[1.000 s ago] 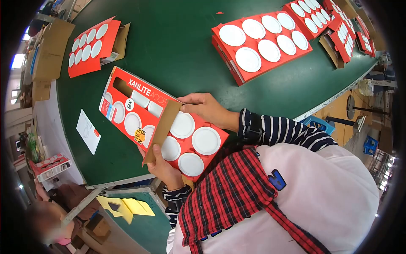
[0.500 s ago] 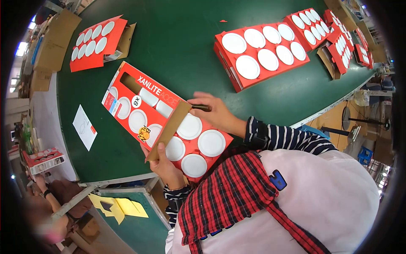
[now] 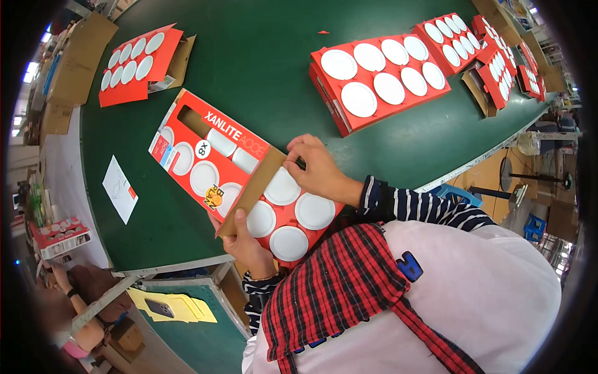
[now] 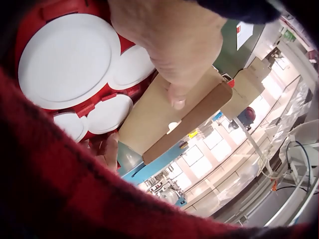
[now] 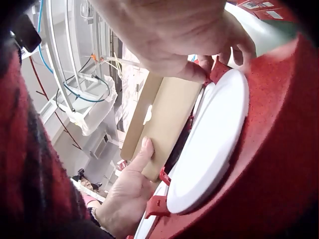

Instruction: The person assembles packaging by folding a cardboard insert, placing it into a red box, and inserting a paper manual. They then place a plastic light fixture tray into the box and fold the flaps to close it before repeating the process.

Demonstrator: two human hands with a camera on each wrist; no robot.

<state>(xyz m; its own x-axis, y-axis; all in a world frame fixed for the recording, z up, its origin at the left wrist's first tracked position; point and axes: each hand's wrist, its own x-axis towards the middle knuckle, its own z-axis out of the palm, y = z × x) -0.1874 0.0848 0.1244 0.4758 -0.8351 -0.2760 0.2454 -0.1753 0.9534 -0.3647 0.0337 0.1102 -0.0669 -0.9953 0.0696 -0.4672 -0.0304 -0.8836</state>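
A red printed carton [image 3: 180,163] with window cut-outs lies tilted in front of me, its brown flap [image 3: 252,193] raised across the open end. A red card insert [image 3: 299,210] set with white round discs [image 3: 289,243] sticks partly out of that end. My left hand [image 3: 250,249] grips the carton at the near side, thumb pressed on the flap, as the left wrist view also shows. My right hand [image 3: 321,169] is at the far side, thumb and forefinger pinching a red tab [image 5: 219,69] of the insert beside a disc. Its other fingers are curled.
On the green table [image 3: 249,62], a filled red insert on a carton [image 3: 383,78] lies beyond my right hand, with several more at far right. Another red insert [image 3: 134,65] leans on an open carton at left. A white sheet [image 3: 119,190] lies near the left edge.
My right hand has let go of the carton's far side and moved slightly along the flap's end, its fingers now bent to the insert's edge. The left hand keeps its grip.
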